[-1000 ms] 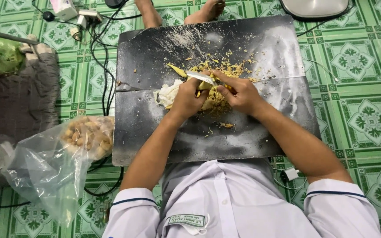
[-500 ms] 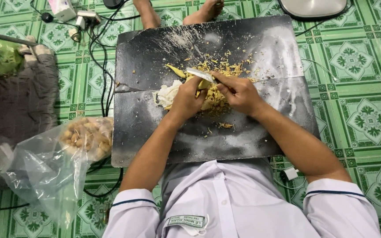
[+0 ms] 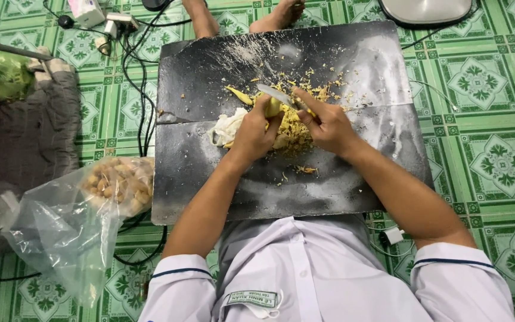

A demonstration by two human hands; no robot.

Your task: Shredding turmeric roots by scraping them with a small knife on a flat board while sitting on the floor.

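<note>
Our left hand [image 3: 256, 132] curled around a small yellow piece [image 3: 273, 107], pinching it above the dark board [image 3: 222, 185]. Our right hand [image 3: 326, 125] gripped the knife [image 3: 276, 95], blade laid across the piece's top. Both forearms angled inward over the yellow shavings [image 3: 296, 128], wrists bent down.
</note>
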